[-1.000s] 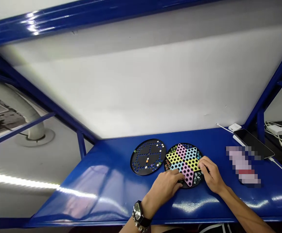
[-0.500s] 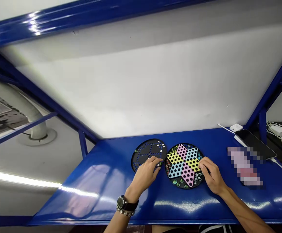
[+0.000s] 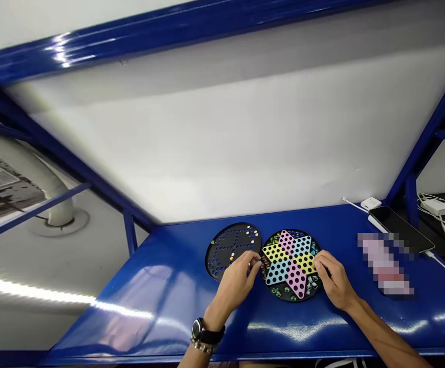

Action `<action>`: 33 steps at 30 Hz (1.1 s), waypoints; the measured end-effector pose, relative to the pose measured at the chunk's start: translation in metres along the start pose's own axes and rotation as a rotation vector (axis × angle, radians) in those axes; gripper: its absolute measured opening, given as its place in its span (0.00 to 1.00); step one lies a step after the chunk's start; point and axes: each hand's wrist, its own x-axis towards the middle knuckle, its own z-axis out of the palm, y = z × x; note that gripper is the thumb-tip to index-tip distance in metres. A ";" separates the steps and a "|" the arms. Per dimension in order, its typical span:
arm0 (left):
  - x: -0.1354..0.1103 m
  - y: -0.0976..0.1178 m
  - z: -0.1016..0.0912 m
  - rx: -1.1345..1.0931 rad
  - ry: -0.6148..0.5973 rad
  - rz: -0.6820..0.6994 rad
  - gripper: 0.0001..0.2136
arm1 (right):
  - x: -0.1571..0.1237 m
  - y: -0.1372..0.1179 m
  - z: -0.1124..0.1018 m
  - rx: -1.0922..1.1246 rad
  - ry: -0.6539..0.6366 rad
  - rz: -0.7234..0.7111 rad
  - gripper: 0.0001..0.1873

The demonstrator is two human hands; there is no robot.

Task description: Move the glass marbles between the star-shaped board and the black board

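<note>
Round black tray (image 3: 224,249) just left of the star board (image 3: 291,260), left hand (image 3: 235,280) between them, fingers curled in, hold unclear, star board on the blue counter (image 3: 184,243), marbles (image 3: 278,293) around its star, right hand (image 3: 333,278) at its right rim, fingers bent, hold unclear, phone (image 3: 401,226) well right of the star board.

the tabletop (image 3: 161,327) is a glossy blue, shining in streaks toward its front. around the middle, a round black board (image 3: 227,242) full of holes lies beside a round star board (image 3: 297,278) in pink, yellow and light blue. off to the right i see a dark phone (image 3: 401,227), a white adapter (image 3: 370,203), a white cable (image 3: 355,204) and something pinkish (image 3: 383,263), too blurred to make out.
</note>
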 end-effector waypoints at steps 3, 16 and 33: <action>-0.010 0.025 0.009 -0.098 -0.084 0.160 0.09 | 0.000 -0.001 0.000 0.002 -0.004 -0.006 0.18; 0.024 -0.063 -0.033 0.202 0.303 -0.173 0.18 | 0.000 0.000 -0.001 -0.011 -0.007 -0.003 0.18; 0.040 -0.139 -0.034 0.444 0.108 -0.396 0.20 | 0.001 -0.002 -0.002 -0.016 0.002 0.021 0.18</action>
